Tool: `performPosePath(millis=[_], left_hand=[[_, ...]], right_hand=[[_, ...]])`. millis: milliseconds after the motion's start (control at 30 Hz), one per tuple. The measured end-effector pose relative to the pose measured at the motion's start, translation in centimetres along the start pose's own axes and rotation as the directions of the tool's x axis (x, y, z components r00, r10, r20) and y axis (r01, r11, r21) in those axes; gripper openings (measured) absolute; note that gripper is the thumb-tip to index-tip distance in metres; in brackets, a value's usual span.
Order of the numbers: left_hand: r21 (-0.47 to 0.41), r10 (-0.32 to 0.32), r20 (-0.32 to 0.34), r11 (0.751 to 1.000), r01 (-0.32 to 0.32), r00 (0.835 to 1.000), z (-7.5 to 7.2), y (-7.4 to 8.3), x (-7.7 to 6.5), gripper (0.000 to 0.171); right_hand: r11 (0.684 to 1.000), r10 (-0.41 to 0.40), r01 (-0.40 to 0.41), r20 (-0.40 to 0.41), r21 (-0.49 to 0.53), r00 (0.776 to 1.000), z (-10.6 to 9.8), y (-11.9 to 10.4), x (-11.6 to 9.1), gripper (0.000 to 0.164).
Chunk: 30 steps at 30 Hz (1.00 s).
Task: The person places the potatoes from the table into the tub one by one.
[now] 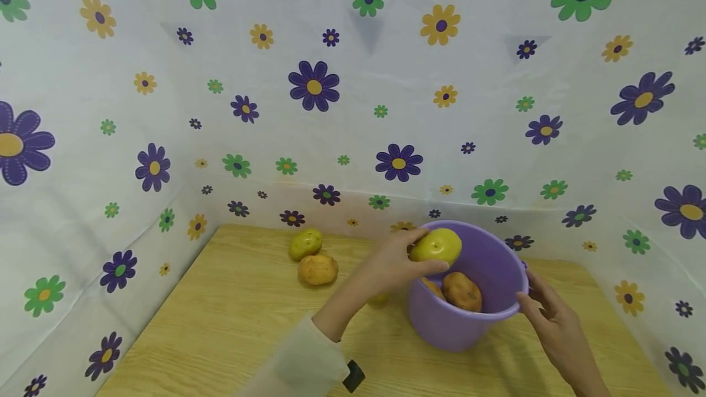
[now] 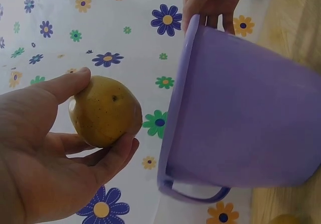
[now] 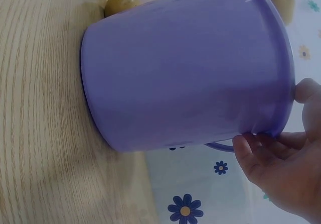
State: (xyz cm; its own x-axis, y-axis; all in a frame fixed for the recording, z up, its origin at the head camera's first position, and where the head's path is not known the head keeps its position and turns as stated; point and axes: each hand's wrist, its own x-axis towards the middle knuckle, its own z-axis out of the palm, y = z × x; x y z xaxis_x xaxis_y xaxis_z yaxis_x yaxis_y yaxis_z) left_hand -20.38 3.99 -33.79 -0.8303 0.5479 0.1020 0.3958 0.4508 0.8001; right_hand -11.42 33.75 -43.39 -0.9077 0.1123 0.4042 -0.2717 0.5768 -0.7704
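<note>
My left hand (image 1: pixel 405 256) holds a smooth yellow potato (image 1: pixel 439 246) between thumb and fingers, at the near left of the bucket's mouth. In the left wrist view this potato (image 2: pixel 106 112) shows small dark specks and a dimple. The purple bucket (image 1: pixel 452 329) leans on the table. Inside it lies a brown potato (image 1: pixel 462 291), with part of another beside it. My right hand (image 1: pixel 554 323) grips the bucket's right rim, thumb on one side and fingers on the other, as the right wrist view (image 3: pixel 281 169) also shows.
A yellow-green potato (image 1: pixel 306 244) and a tan potato (image 1: pixel 318 269) lie on the wooden table (image 1: pixel 231 317) left of the bucket. Another yellow one (image 1: pixel 379 299) is partly hidden behind my left forearm. Flower-patterned sheeting (image 1: pixel 353 133) encloses the table's back and sides.
</note>
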Motion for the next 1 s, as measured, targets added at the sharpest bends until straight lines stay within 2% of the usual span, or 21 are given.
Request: performPosePath(millis=[300, 400, 633, 800, 1000], left_hand=[[0.017, 0.049, -0.014, 0.999, -0.049, 0.999, 2.9, 0.6, 1.2, 0.080], [0.021, 0.046, -0.020, 0.999, -0.045, 0.999, 3.8, 1.1, 1.4, 0.079], [0.030, -0.027, -0.034, 0.999, 0.028, 0.999, 5.7, 2.2, 1.6, 0.078], [-0.011, -0.027, -0.044, 1.000, 0.027, 0.999, 6.4, 2.1, 1.4, 0.073], [-0.088, 0.006, -0.040, 0.996, -0.009, 0.999, 6.1, 1.6, 1.0, 0.065]], right_hand=[[1.000, 0.022, -0.022, -0.003, -0.021, 1.000, -0.4, -0.1, 0.0, 0.052], [1.000, 0.023, -0.023, -0.009, -0.019, 1.000, -0.4, 0.0, 0.0, 0.052], [0.998, 0.052, -0.052, -0.004, -0.042, 0.999, -0.1, 0.3, -0.2, 0.053], [0.998, 0.050, -0.050, 0.000, -0.025, 0.999, 0.1, 0.2, -0.2, 0.054], [1.000, 0.022, -0.022, 0.005, -0.006, 1.000, 0.1, 0.1, 0.0, 0.053]])
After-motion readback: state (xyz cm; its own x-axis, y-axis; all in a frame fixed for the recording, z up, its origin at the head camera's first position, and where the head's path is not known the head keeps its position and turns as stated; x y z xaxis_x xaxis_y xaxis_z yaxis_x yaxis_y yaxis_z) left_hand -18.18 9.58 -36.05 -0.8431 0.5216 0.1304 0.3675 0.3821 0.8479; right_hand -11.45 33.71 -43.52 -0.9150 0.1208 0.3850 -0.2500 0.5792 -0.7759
